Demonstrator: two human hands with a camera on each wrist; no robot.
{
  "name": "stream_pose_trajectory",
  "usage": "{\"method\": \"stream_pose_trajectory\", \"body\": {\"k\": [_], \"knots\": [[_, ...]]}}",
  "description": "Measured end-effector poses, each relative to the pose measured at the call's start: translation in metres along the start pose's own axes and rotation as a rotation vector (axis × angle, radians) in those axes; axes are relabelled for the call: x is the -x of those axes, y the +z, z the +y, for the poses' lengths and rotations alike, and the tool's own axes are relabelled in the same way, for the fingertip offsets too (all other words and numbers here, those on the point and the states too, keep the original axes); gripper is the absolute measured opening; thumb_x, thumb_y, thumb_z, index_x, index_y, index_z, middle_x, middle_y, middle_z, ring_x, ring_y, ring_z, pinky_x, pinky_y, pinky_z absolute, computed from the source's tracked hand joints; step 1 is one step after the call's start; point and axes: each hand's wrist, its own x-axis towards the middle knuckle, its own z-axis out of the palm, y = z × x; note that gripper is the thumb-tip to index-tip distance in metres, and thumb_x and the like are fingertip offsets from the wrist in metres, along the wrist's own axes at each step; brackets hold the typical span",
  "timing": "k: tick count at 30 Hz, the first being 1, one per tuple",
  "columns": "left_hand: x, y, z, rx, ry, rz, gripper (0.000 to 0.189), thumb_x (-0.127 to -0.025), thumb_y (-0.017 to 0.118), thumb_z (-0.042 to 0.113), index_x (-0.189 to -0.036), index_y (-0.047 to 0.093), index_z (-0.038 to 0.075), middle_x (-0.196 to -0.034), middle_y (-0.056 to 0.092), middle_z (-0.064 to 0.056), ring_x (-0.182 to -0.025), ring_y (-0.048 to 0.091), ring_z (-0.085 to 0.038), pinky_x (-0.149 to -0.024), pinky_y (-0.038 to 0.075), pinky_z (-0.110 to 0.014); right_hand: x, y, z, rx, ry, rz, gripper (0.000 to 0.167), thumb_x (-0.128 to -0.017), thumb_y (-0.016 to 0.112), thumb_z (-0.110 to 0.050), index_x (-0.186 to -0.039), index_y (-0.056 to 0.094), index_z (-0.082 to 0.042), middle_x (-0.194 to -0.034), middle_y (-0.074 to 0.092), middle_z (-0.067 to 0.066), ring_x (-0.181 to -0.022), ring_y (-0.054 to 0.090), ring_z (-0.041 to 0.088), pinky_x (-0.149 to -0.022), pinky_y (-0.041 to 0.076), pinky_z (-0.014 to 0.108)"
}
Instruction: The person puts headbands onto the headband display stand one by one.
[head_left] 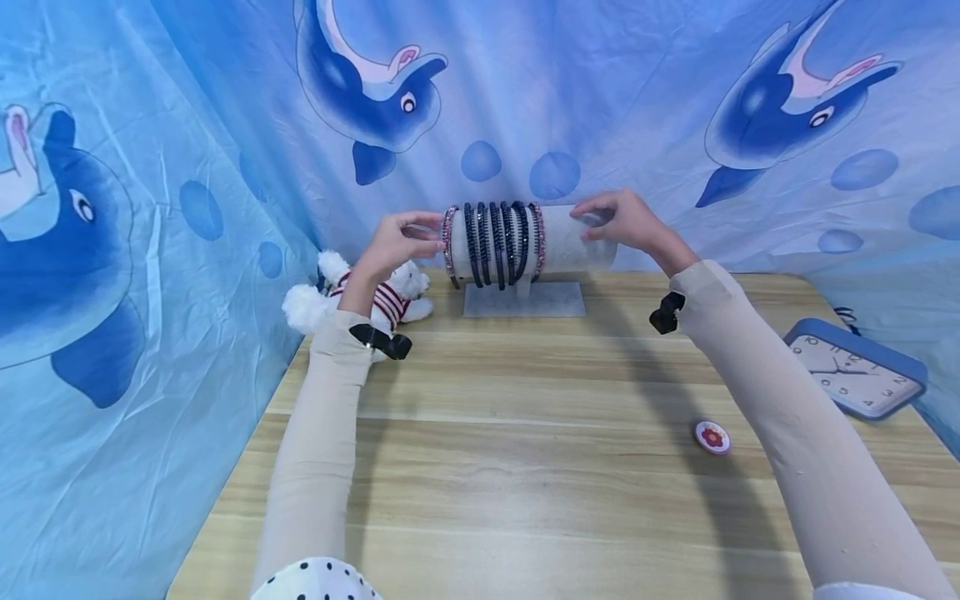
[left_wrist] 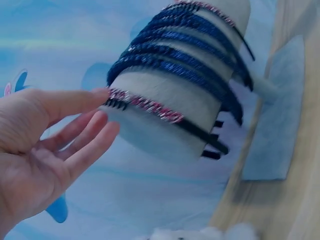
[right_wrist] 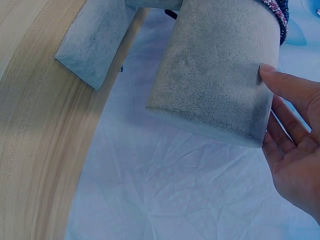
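A grey velvet display stand [head_left: 558, 242] holds a horizontal roll with several headbands round it. Dark blue beaded headbands [left_wrist: 165, 65] sit between two pink-beaded ones. My left hand [head_left: 393, 243] is at the roll's left end, a fingertip touching the outer pink-beaded headband [left_wrist: 145, 106], its other fingers extended and apart from the roll. On the bare right end of the roll, my right hand [head_left: 630, 223] has its thumb [right_wrist: 282, 82] pressed against the velvet. The other fingers of that hand reach round the far side, their tips partly hidden.
A white plush toy [head_left: 386, 304] in a striped top lies left of the stand, partly behind my left forearm. To the right are a blue clock [head_left: 858, 367] and a small round flower badge [head_left: 712, 437] on the wooden table [head_left: 495, 483]. Dolphin-print curtains [head_left: 517, 83] surround it.
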Motion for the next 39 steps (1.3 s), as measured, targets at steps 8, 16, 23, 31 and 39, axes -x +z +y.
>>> {"method": "stream_pose_trajectory", "body": {"k": [8, 16, 23, 31, 39], "knots": [[-0.009, -0.012, 0.005, -0.169, 0.013, -0.122, 0.069, -0.084, 0.078, -0.002, -0.146, 0.057, 0.021, -0.158, 0.043, -0.003, -0.140, 0.048, -0.027, -0.100, 0.056, -0.043, 0.001, 0.002, -0.002, 0.000, -0.013, 0.000, 0.042, -0.092, 0.074, -0.006, -0.133, 0.066, -0.004, -0.149, 0.055, 0.017, -0.142, 0.047, 0.034, -0.115, 0.042, 0.052], [-0.012, -0.014, 0.007, -0.197, 0.005, -0.189, 0.078, -0.082, 0.081, -0.002, -0.150, 0.052, 0.023, -0.159, 0.037, -0.002, -0.130, 0.056, -0.038, -0.100, 0.057, -0.044, 0.001, 0.002, -0.003, 0.002, -0.026, -0.004, 0.042, -0.092, 0.074, -0.004, -0.133, 0.067, -0.003, -0.149, 0.056, 0.018, -0.140, 0.048, 0.034, -0.112, 0.045, 0.052], [-0.013, -0.012, 0.006, -0.184, -0.001, -0.195, 0.076, -0.082, 0.080, -0.005, -0.148, 0.054, 0.023, -0.158, 0.039, -0.002, -0.128, 0.056, -0.037, -0.100, 0.056, -0.045, 0.002, 0.003, -0.005, -0.012, -0.018, -0.010, 0.041, -0.093, 0.073, -0.005, -0.133, 0.066, -0.003, -0.149, 0.055, 0.018, -0.139, 0.049, 0.036, -0.112, 0.045, 0.053], [-0.016, -0.007, 0.003, -0.195, 0.039, -0.171, 0.076, -0.082, 0.081, -0.003, -0.148, 0.054, 0.021, -0.160, 0.038, -0.003, -0.135, 0.050, -0.040, -0.104, 0.054, -0.047, 0.002, 0.001, -0.004, -0.015, -0.009, -0.005, 0.042, -0.092, 0.073, -0.005, -0.134, 0.066, -0.004, -0.151, 0.054, 0.017, -0.141, 0.046, 0.035, -0.114, 0.043, 0.052], [-0.020, -0.001, 0.004, -0.225, 0.055, -0.148, 0.075, -0.081, 0.084, 0.002, -0.147, 0.055, 0.022, -0.158, 0.041, -0.004, -0.138, 0.047, -0.036, -0.103, 0.055, -0.046, 0.002, 0.000, -0.001, -0.014, -0.018, 0.004, 0.042, -0.092, 0.073, -0.005, -0.133, 0.066, -0.004, -0.151, 0.054, 0.017, -0.142, 0.046, 0.034, -0.113, 0.044, 0.053]]}}
